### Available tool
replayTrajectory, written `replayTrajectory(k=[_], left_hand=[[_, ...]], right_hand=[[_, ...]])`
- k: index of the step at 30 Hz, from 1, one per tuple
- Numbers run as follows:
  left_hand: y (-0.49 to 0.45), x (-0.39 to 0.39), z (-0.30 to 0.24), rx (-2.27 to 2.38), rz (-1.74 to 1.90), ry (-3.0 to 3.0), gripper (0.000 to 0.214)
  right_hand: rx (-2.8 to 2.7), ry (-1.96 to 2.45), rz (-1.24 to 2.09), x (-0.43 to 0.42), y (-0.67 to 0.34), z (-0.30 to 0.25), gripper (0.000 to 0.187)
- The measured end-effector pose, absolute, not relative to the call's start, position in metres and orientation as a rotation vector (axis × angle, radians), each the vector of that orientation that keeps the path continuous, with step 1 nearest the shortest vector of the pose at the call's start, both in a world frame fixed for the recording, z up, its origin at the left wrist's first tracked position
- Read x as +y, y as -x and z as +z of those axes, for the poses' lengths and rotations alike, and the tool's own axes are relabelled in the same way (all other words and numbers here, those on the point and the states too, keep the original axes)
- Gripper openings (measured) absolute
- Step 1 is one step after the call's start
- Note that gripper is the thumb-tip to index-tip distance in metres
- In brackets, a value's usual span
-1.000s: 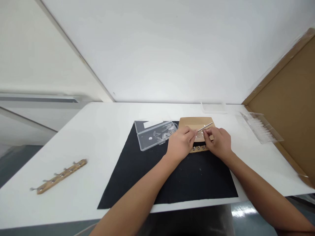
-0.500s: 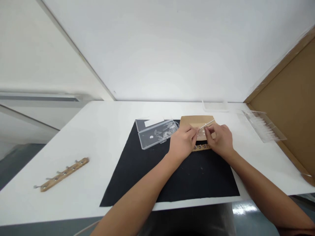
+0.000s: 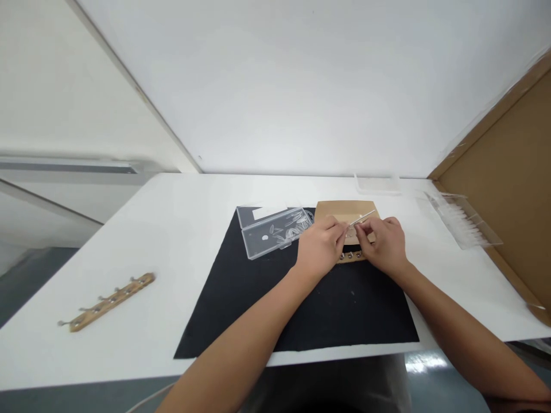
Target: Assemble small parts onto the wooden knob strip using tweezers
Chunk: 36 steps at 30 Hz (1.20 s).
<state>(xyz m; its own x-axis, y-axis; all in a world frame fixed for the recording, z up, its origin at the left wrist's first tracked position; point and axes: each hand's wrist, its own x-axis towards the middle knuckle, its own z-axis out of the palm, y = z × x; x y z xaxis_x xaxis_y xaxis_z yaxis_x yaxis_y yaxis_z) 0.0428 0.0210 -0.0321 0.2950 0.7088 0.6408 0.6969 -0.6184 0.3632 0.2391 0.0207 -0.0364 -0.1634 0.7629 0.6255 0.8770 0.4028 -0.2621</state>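
Note:
In the head view my left hand [image 3: 322, 243] is closed in a pinch around the lower end of a thin pale stick [image 3: 365, 217], which slants up to the right. My right hand [image 3: 384, 241] is also pinched, close beside the stick; anything between its fingertips is too small to make out. Behind both hands lies a tan card sheet [image 3: 344, 206] with small clear pieces on it. Just below the fingers, partly covered by the hands, is a wooden strip with metal studs [image 3: 352, 257]. An open clear plastic case [image 3: 258, 248] holding several clear, nail-tip-shaped pieces sits left of my left hand.
A black mat [image 3: 241, 312] lies on the white table [image 3: 172, 229]. Another wooden strip with metal pegs [image 3: 112, 299] rests at the left. At the right are a clear tray of pale pieces [image 3: 462, 221] and a cardboard panel [image 3: 512, 155]. A clear shallow tray [image 3: 377, 184] stands near the wall.
Both hands stay pinched at nearly the same spot, with the stick still in my left fingers. The whole view has shifted very slightly.

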Motion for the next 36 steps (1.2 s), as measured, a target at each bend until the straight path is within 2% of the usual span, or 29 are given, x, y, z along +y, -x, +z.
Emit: replayTrajectory(k=[36], left_hand=[[-0.0443, 0.0213, -0.0324, 1.405, 1.209, -2.496, 0.027]], right_hand=[[-1.882, 1.436, -0.188, 0.0198, -0.2328, -0.0364, 0.027]])
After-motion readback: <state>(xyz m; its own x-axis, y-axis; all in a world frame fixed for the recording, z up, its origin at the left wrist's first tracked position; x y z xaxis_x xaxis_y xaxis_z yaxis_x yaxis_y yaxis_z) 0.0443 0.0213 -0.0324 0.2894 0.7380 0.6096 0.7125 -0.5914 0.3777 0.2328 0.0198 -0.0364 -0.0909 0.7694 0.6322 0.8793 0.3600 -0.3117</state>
